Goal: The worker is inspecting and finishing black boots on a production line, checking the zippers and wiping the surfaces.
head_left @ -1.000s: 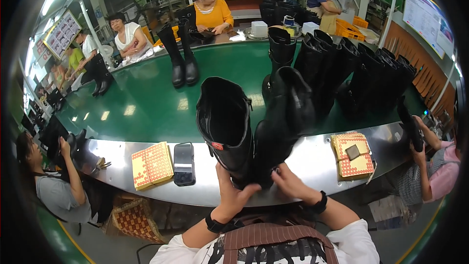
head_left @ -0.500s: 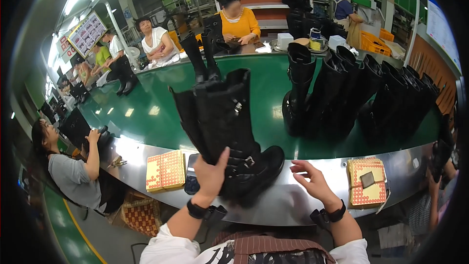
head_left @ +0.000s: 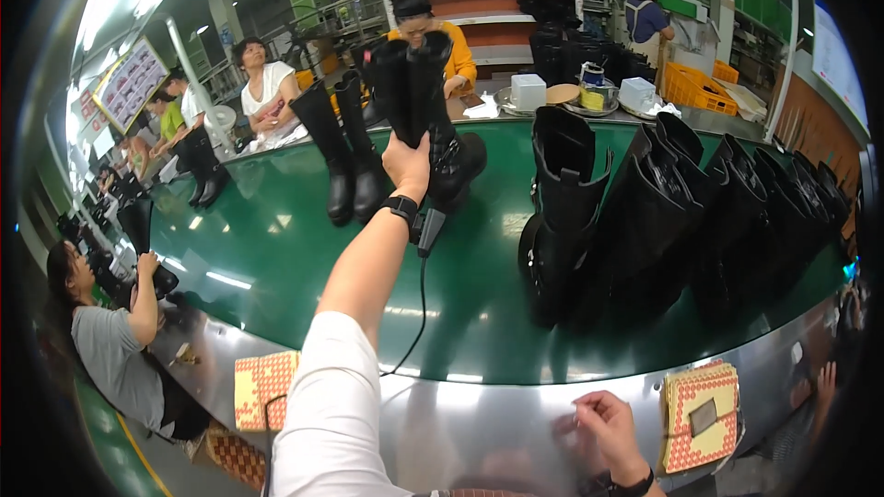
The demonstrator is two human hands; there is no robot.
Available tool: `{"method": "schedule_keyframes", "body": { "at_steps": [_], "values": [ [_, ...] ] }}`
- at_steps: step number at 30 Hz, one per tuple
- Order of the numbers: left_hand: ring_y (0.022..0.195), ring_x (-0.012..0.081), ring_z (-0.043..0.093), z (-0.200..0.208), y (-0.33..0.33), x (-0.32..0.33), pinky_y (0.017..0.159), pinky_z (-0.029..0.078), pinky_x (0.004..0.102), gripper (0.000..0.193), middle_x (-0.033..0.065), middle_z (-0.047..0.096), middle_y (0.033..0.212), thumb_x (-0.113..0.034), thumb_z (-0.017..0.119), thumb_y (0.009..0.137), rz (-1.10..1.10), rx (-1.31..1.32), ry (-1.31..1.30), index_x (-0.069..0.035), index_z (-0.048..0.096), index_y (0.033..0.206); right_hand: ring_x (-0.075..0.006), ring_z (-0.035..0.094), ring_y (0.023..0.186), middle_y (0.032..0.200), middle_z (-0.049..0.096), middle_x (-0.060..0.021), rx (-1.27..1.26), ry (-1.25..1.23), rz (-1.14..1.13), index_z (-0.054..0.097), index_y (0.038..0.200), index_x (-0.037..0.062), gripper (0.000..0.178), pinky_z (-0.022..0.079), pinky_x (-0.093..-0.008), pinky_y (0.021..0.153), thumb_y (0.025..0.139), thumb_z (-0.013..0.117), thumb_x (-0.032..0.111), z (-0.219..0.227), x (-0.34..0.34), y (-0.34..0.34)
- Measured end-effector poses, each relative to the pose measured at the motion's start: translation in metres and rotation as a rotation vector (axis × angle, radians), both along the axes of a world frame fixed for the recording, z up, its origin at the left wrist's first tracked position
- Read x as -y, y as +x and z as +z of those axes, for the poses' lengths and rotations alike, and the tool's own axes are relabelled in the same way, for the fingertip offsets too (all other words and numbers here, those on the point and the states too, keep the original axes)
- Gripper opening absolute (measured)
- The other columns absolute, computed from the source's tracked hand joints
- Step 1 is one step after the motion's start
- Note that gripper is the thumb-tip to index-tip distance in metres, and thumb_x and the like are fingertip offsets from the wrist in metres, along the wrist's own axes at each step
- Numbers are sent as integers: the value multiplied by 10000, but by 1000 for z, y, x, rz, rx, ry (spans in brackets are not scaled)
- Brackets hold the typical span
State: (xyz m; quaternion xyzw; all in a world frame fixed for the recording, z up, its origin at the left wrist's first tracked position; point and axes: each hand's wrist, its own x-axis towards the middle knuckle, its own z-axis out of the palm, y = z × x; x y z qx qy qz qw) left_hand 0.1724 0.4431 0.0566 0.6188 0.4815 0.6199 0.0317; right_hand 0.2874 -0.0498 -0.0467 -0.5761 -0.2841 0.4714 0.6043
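My left hand (head_left: pixel 405 164) is stretched far over the green work surface and grips a pair of tall black boots (head_left: pixel 425 97) by the shafts. One toe points right, and straps show low on the shaft. Just left of them stands another black boot pair (head_left: pixel 345 161). My right hand (head_left: pixel 605 428) hovers over the metal edge near the stacked cards (head_left: pixel 702 414), thumb and forefinger drawn together. Its other fingers are smeared by motion, and anything small in the pinch cannot be made out.
Several tall black boots (head_left: pixel 645 221) stand in a row on the right of the green surface (head_left: pixel 470 313). Another card stack (head_left: pixel 262 391) lies by my left sleeve. A black cable (head_left: pixel 424 304) hangs from my left wrist. Co-workers sit at left (head_left: pixel 120 340) and across (head_left: pixel 460 55).
My left hand has carried the boots forward from the near edge to the far side, beside the other pair. My right hand has moved lower and its spread fingers have drawn together.
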Motion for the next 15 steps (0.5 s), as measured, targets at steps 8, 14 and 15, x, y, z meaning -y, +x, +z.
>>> {"method": "schedule_keyframes", "body": {
  "at_steps": [8, 14, 15],
  "values": [
    [906, 395, 640, -88, 40, -67, 801, 511, 445, 341, 215, 669, 941, -197, 693, 779, -19, -152, -123, -43, 630, 1077, -73, 593, 796, 867, 647, -16, -109, -81, 69, 643, 1004, 1, 157, 470, -210, 731, 886, 666, 102, -3, 0, 0],
    [1175, 385, 502, -54, 24, -19, 995, 413, 426, 669, 252, 525, 1238, -205, 731, 734, -26, -145, -389, 42, 430, 1279, -100, 607, 763, 861, 660, -51, -4, -45, 64, 621, 989, -4, 141, 480, -229, 701, 879, 656, 76, -8, -6, -3],
    [1190, 391, 479, -46, 23, -1, 1007, 400, 422, 668, 263, 502, 1247, -184, 721, 730, 3, -140, -404, 45, 416, 1279, -107, 614, 757, 853, 661, -52, 22, -87, 57, 621, 994, -8, 143, 482, -230, 703, 885, 647, 81, -11, -7, -3]
  ]
}}
